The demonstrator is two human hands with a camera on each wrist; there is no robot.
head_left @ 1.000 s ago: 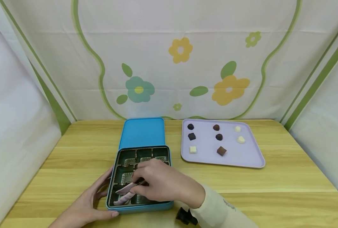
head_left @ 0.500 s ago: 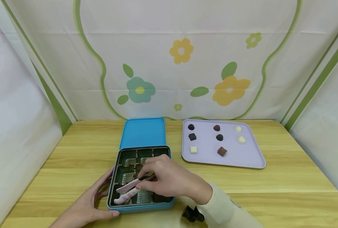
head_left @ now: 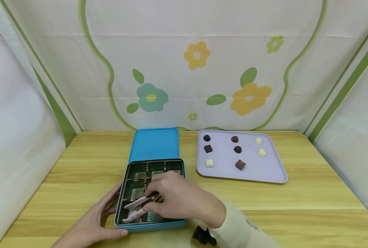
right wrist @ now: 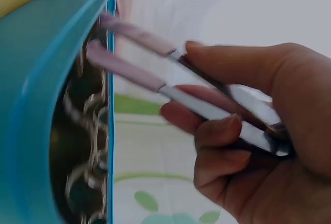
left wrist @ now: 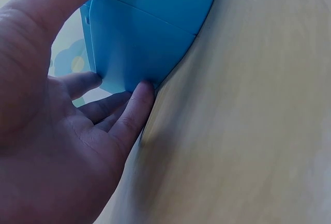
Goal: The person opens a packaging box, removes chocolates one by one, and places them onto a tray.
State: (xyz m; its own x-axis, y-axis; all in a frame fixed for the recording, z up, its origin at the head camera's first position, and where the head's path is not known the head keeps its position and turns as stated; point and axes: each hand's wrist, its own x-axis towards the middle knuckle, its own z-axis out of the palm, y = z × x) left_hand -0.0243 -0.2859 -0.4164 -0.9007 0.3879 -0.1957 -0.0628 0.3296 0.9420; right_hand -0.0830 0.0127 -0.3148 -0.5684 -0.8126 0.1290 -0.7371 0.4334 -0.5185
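Note:
A blue tin (head_left: 152,226) with a dark divided insert (head_left: 137,191) stands on the table. My left hand (head_left: 92,220) touches its near left corner, thumb along the front wall. In the left wrist view, the fingertips (left wrist: 142,92) lie against the tin's side, low down. My right hand (head_left: 180,198) grips metal tongs with pale purple tips (head_left: 136,214); the tips reach into the near left compartment and stand apart. A pale spot shows between them, too small to identify. In the right wrist view, the tongs (right wrist: 201,105) run between thumb and fingers, spread.
The blue lid (head_left: 154,144) lies flat behind the tin. Right of it, a lilac tray (head_left: 264,172) bears several chocolates, dark (head_left: 238,149), brown (head_left: 240,164) and white (head_left: 209,163). A black object (head_left: 204,236) shows beside my right sleeve. A flowered curtain (head_left: 184,79) hangs behind the table.
My right hand shifted slightly right by half a second ago and is now back to the left. The tong tips stay in the near left compartment. The left hand stays at the tin.

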